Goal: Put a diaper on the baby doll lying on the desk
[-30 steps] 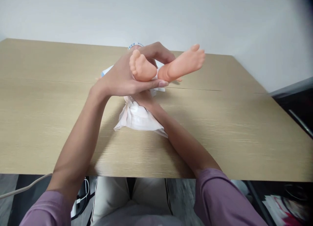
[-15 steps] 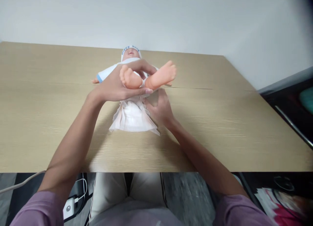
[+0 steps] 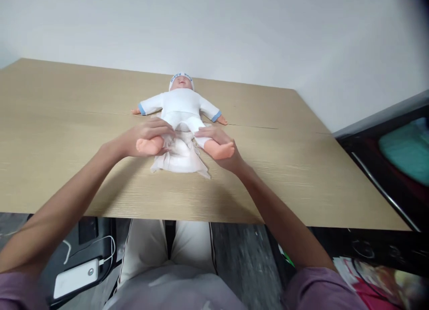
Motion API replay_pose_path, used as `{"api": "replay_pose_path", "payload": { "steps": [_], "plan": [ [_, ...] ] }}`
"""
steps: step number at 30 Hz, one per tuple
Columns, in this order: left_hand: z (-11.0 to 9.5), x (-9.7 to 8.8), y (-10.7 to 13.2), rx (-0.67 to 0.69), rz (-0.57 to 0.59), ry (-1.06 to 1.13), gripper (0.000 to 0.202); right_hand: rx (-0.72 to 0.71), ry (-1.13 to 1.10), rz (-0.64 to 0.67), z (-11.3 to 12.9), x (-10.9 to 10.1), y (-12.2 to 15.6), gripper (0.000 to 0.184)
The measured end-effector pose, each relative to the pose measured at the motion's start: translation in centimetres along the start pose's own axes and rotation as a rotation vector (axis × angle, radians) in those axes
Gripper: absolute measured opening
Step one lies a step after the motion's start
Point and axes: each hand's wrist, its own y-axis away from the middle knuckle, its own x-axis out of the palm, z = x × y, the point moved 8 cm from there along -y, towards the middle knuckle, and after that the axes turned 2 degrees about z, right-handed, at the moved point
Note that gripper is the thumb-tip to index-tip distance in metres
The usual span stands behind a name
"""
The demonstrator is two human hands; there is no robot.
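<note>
- I watch a doll (image 3: 182,102) lying on its back on the bench (image 3: 288,180); its head points to the far edge, its feet to the near edge.
- I have the left hand (image 3: 142,132) closed around the doll's leg on the bench's left side, just above the foot (image 3: 150,145); the fingers bend over the leg toward the middle.
- I have the right hand (image 3: 217,133) closed on the other leg; its fingers lie across the white fabric, and the foot on that side rests against the palm, sole toward the near edge.
- The two hands stand apart, and the legs are spread between them.
- Between the legs, a crumpled white pad (image 3: 182,160) lies flat on the bench, its wider end toward the near edge.
- The doll's arms stretch out toward the left and right edges; the sleeves end in blue cuffs, and a white headband (image 3: 181,75) carries blue lettering.
- Below the near edge, toward its left corner, I see a white box (image 3: 76,278) with a cable (image 3: 113,247) plugged in.
</note>
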Motion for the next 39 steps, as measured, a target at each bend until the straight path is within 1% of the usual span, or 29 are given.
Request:
{"api": "replay_pose_path", "payload": {
  "steps": [2, 3, 4, 6, 8, 11, 13, 15, 18, 19, 20, 21, 22, 23, 24, 25, 26, 27, 28, 29, 30, 32, 34, 36, 37, 39],
  "plan": [
    [0.9, 1.1, 2.1, 0.02, 0.09, -0.029, 0.041, -0.091, 0.006, 0.162, -0.7, 0.9, 1.4, 0.046],
    [1.2, 1.7, 3.0, 0.03, 0.113, -0.036, 0.043, -0.146, 0.006, 0.221, -1.1, 1.3, 2.2, 0.046],
    [1.5, 2.3, 3.8, 0.035, 0.122, -0.044, 0.048, -0.198, 0.008, 0.248, -1.4, 1.6, 2.8, 0.045],
    [2.0, 3.5, 4.9, 0.034, 0.129, -0.064, 0.061, -0.277, 0.009, 0.235, -1.9, 1.9, 3.7, 0.041],
    [2.5, 4.7, 5.3, 0.023, 0.146, -0.091, 0.066, -0.321, 0.018, 0.237, -2.1, 2.4, 4.1, 0.042],
    [2.9, 5.5, 5.4, 0.006, 0.153, -0.102, 0.064, -0.311, 0.035, 0.287, -2.4, 3.0, 4.2, 0.044],
    [3.0, 5.4, 5.3, -0.008, 0.158, -0.08, 0.062, -0.297, 0.01, 0.312, -2.7, 2.8, 4.1, 0.04],
    [2.7, 5.3, 5.1, -0.035, 0.181, -0.048, 0.056, -0.285, -0.05, 0.341, -2.9, 2.4, 4.0, 0.04],
    [1.7, 5.4, 4.8, -0.139, 0.202, -0.044, 0.043, -0.213, -0.133, 0.394, -3.0, 1.9, 3.9, 0.048],
    [1.4, 5.6, 4.7, -0.185, 0.196, -0.062, 0.041, -0.179, -0.132, 0.406, -2.8, 1.9, 4.0, 0.048],
    [1.0, 5.9, 4.5, -0.227, 0.183, -0.088, 0.047, -0.148, -0.109, 0.411, -2.4, 1.9, 4.2, 0.047],
    [0.8, 6.2, 4.4, -0.26, 0.164, -0.116, 0.058, -0.128, -0.066, 0.407, -1.7, 2.2, 4.5, 0.045],
    [0.5, 6.5, 4.3, -0.28, 0.146, -0.14, 0.066, -0.119, -0.008, 0.397, -0.9, 2.5, 4.8, 0.049],
    [0.4, 6.8, 4.2, -0.288, 0.129, -0.156, 0.066, -0.118, 0.056, 0.378, 0.0, 2.9, 5.2, 0.059],
    [0.3, 7.1, 4.1, -0.289, 0.11, -0.162, 0.058, -0.117, 0.114, 0.35, 0.8, 3.3, 5.6, 0.068],
    [0.3, 7.3, 4.0, -0.283, 0.092, -0.157, 0.047, -0.112, 0.16, 0.311, 1.4, 3.7, 5.9, 0.07],
    [0.4, 7.2, 3.8, -0.28, 0.072, -0.144, 0.035, -0.098, 0.189, 0.271, 1.8, 4.1, 6.0, 0.063],
    [0.6, 6.9, 3.6, -0.288, 0.046, -0.122, 0.028, -0.075, 0.2, 0.231, 1.8, 4.3, 6.0, 0.051],
    [1.0, 6.5, 3.3, -0.31, 0.013, -0.092, 0.025, -0.043, 0.195, 0.19, 1.5, 4.4, 5.7, 0.042],
    [1.6, 5.8, 3.0, -0.344, -0.026, -0.055, 0.026, -0.004, 0.175, 0.15, 1.0, 4.4, 5.1, 0.039],
    [2.3, 5.0, 2.6, -0.383, -0.07, -0.014, 0.03, 0.035, 0.142, 0.111, 0.2, 4.1, 4.2, 0.04],
    [4.1, 3.0, 1.3, -0.439, -0.186, 0.057, 0.041, 0.097, 0.051, 0.014, -1.8, 3.3, 1.6, 0.045],
    [6.3, 1.1, -0.5, -0.436, -0.309, 0.086, 0.048, 0.125, -0.053, -0.097, -4.0, 2.3, -2.0, 0.049],
    [9.3, -0.1, -2.5, -0.43, -0.402, 0.125, 0.053, 0.158, -0.149, -0.166, -6.5, 2.0, -5.8, 0.05],
    [11.2, -0.2, -3.5, -0.445, -0.428, 0.183, 0.055, 0.216, -0.201, -0.166, -8.0, 2.4, -7.7, 0.05],
    [15.3, 0.5, -5.1, -0.499, -0.452, 0.382, 0.058, 0.398, -0.354, -0.12, -11.3, 4.1, -10.5, 0.046]
  ]
}}
